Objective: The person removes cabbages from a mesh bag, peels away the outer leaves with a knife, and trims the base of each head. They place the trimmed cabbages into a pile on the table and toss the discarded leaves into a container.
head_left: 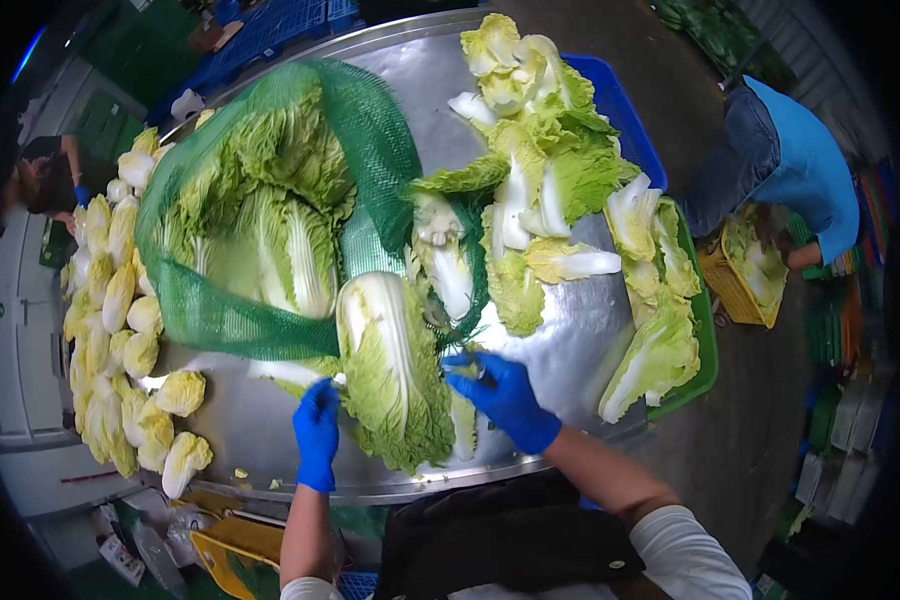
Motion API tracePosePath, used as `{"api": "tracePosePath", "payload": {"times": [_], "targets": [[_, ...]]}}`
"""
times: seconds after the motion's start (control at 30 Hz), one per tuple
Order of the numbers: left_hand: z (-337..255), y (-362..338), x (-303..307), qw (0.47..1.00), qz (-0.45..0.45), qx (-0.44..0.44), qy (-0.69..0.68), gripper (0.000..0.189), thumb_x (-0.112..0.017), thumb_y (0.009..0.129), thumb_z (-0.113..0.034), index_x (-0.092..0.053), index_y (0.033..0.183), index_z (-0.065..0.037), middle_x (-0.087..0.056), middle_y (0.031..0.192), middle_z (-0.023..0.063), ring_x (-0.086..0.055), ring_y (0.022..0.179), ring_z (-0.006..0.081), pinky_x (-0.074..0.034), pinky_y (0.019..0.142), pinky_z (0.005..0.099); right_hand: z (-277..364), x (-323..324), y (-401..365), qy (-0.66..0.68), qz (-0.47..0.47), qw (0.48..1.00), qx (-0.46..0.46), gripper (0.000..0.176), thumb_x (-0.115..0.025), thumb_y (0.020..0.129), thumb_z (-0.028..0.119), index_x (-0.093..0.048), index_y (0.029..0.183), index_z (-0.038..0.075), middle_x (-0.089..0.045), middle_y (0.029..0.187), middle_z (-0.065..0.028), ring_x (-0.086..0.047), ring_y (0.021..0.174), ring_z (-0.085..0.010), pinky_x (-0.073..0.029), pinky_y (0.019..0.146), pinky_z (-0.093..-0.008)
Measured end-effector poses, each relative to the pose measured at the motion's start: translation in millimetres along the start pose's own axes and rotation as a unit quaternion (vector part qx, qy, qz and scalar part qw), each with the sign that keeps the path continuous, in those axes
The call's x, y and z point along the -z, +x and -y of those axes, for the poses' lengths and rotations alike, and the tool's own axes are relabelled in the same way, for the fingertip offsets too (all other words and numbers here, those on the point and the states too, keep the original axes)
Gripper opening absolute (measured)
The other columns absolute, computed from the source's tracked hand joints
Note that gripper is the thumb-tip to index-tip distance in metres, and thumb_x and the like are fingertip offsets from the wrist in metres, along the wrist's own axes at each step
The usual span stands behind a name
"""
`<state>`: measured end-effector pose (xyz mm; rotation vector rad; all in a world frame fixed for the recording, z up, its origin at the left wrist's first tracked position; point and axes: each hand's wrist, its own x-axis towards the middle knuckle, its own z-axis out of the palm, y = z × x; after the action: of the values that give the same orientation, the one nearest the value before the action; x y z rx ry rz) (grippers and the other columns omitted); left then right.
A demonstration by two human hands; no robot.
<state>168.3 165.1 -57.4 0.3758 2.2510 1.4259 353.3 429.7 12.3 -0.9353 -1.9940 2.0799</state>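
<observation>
A napa cabbage (390,350) with a white stem and green leaves lies on the metal table, between my gloved hands. My left hand (317,430) is at its left edge, fingers bent together beside a pale leaf piece (295,373); what they pinch is too small to name. To the cabbage's right, my right hand (510,400) has its fingers closed around something small and dark that I cannot make out. Behind the cabbage, a green mesh bag (375,125) lies open with several whole cabbages (290,250) in it. A cut white stem base (440,240) rests on the netting.
Trimmed cabbages (115,290) are piled along the left side. Loose outer leaves (540,170) cover the right, by a blue crate (625,115) and a green crate (708,350). A co-worker (800,160) bends over a yellow crate (735,285); another person (50,175) stands far left.
</observation>
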Motion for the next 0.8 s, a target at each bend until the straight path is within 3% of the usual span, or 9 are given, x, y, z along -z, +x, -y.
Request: {"api": "tracePosePath", "payload": {"times": [0.07, 0.13, 0.2, 0.23, 0.37, 0.47, 0.57, 0.67, 0.8], "targets": [[-38.8, 10.2, -12.0, 0.997, -0.009, 0.054, -0.049, 0.042, -0.061, 0.086, -0.010, -0.053, 0.127, -0.001, -0.063, 0.103, 0.0071, -0.060, 0.090, 0.0127, -0.047, 0.078, 0.0281, 11.0, 2.1, 19.2, -0.109, -0.043, 0.993, 0.020, 0.045, -0.071, 0.084, 0.033, -0.062, 0.119, 0.007, -0.059, 0.066, -0.0026, -0.056, 0.063, -0.0063, -0.045, 0.056, -0.0250], [-62.1, 19.2, -31.7, 0.993, 0.016, 0.113, -0.035, 0.049, -0.061, 0.089, -0.023, -0.048, 0.132, -0.003, -0.061, 0.112, 0.0071, -0.060, 0.095, 0.0152, -0.046, 0.083, 0.0313, -4.3, -10.3, 39.7, -0.110, -0.056, 0.992, 0.001, 0.065, -0.073, 0.081, 0.039, -0.052, 0.130, 0.002, -0.065, 0.088, -0.0121, -0.062, 0.081, -0.0125, -0.049, 0.069, -0.0266], [-55.6, 26.5, -62.4, 0.993, 0.034, 0.109, -0.022, 0.054, -0.064, 0.087, -0.016, -0.044, 0.133, 0.002, -0.058, 0.119, 0.0110, -0.056, 0.104, 0.0171, -0.045, 0.091, 0.0308, -17.5, -25.0, 55.6, -0.093, -0.089, 0.992, -0.011, 0.075, -0.073, 0.080, 0.039, -0.045, 0.134, -0.003, -0.064, 0.104, -0.0175, -0.063, 0.094, -0.0164, -0.050, 0.079, -0.0277], [-50.3, 27.5, -72.4, 0.988, 0.056, 0.092, -0.108, 0.055, -0.064, 0.086, -0.015, -0.043, 0.134, 0.002, -0.057, 0.121, 0.0109, -0.055, 0.105, 0.0174, -0.045, 0.091, 0.0311, -45.5, -30.1, 70.1, 0.026, -0.059, 0.998, -0.005, 0.083, -0.076, 0.079, 0.031, -0.034, 0.138, -0.008, -0.056, 0.124, -0.0199, -0.057, 0.109, -0.0195, -0.047, 0.092, -0.0300], [-48.9, 22.7, -77.3, 0.950, 0.118, 0.063, -0.281, 0.060, -0.064, 0.082, -0.010, -0.041, 0.136, 0.001, -0.054, 0.125, 0.0101, -0.054, 0.109, 0.0179, -0.044, 0.093, 0.0314, -15.3, -44.5, 50.5, 0.203, -0.029, 0.978, -0.044, 0.083, -0.078, 0.076, 0.011, -0.030, 0.141, -0.006, -0.056, 0.124, -0.0125, -0.056, 0.110, -0.0171, -0.046, 0.094, -0.0303], [-72.8, 7.0, -48.0, 0.961, 0.149, 0.057, -0.225, 0.063, -0.063, 0.078, -0.003, -0.041, 0.137, 0.002, -0.053, 0.129, 0.0107, -0.054, 0.114, 0.0187, -0.044, 0.095, 0.0316, -28.0, -59.4, 4.6, 0.242, -0.050, 0.968, 0.033, 0.079, -0.077, 0.078, 0.017, -0.033, 0.141, -0.003, -0.059, 0.118, -0.0103, -0.059, 0.099, -0.0140, -0.049, 0.086, -0.0286], [-97.8, 3.2, -12.4, 0.959, 0.251, 0.054, -0.123, 0.079, -0.077, 0.071, -0.009, -0.038, 0.140, 0.000, -0.050, 0.134, 0.0116, -0.049, 0.121, 0.0207, -0.039, 0.102, 0.0341, -2.6, -34.7, -60.0, 0.070, 0.050, 0.992, -0.096, 0.073, -0.075, 0.081, 0.022, -0.038, 0.140, 0.001, -0.063, 0.107, -0.0070, -0.058, 0.083, -0.0102, -0.050, 0.075, -0.0277], [-88.9, 8.1, -4.1, 0.940, 0.337, 0.007, 0.052, 0.092, -0.085, 0.064, -0.016, -0.037, 0.141, -0.002, -0.048, 0.137, 0.0124, -0.046, 0.125, 0.0219, -0.036, 0.105, 0.0353, -30.2, -19.4, -83.9, -0.045, 0.074, 0.995, -0.040, 0.051, -0.072, 0.083, 0.025, -0.054, 0.124, 0.003, -0.065, 0.092, -0.0044, -0.051, 0.067, -0.0077, -0.046, 0.062, -0.0272], [-57.9, 4.6, -18.1, 0.934, 0.350, 0.049, 0.045, 0.098, -0.089, 0.060, -0.022, -0.038, 0.141, -0.004, -0.046, 0.138, 0.0150, -0.045, 0.127, 0.0239, -0.035, 0.106, 0.0351, -47.5, -1.5, -80.6, -0.116, -0.117, 0.986, -0.013, 0.027, -0.066, 0.086, 0.018, -0.055, 0.109, 0.008, -0.064, 0.092, -0.0110, -0.063, 0.076, -0.0253, -0.051, 0.068, -0.0365]]}}
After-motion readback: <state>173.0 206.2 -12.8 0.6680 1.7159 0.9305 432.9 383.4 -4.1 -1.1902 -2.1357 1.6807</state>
